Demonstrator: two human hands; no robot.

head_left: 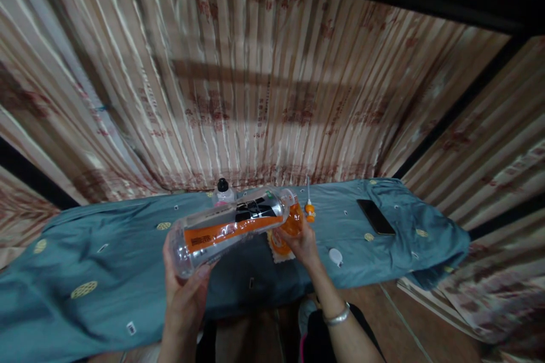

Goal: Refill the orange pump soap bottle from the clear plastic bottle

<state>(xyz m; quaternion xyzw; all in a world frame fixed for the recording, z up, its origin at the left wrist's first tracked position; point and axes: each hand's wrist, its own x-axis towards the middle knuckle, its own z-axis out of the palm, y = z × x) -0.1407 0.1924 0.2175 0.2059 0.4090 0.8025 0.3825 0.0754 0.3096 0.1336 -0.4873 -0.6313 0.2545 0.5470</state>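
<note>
Bottle (238, 227) leans, held tight in the grip of the left hand (187, 289); the right hand (304, 244) hugs the orange bottle (293, 219). Best tip slowly, keeping both steady.

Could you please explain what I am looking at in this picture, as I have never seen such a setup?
There is no machine, only a person's two bare hands, seen from a camera worn on the head. The left hand holds a large clear bottle sideways, its neck by the orange container in the right hand. On the blue-green cloth are a dark phone, a white disc, a partly hidden orange packet, a small orange piece with a thin stem, and a black-capped bottle farther back.
</note>
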